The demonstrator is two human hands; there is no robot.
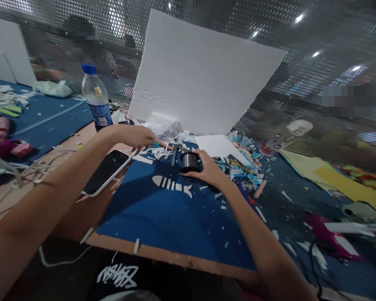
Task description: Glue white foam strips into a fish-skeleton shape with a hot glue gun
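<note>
Head camera view shows a small, black-rimmed spool wound with dark, glossy strand [189, 161], upright over the far part of a blue work surface [175, 221]; whether it rests there or is slightly lifted, I cannot tell. The right hand [209, 168] is gripping it, thumb at the lower rim, fingers at the upper. It should handle as stiff and compact, perhaps weighty for its size; the wound middle looks slippery, so the two rims seem the surest hold. Just nearer the person lies a row of flat white pieces forming a fish skeleton [168, 184], probably light and easily nudged. Farther left, the left hand [138, 136] reaches towards a slim orange stick [166, 145], its fingers partly curled; whether they hold anything, I cannot tell. Beyond stands a large white foam-like board [200, 71].
</note>
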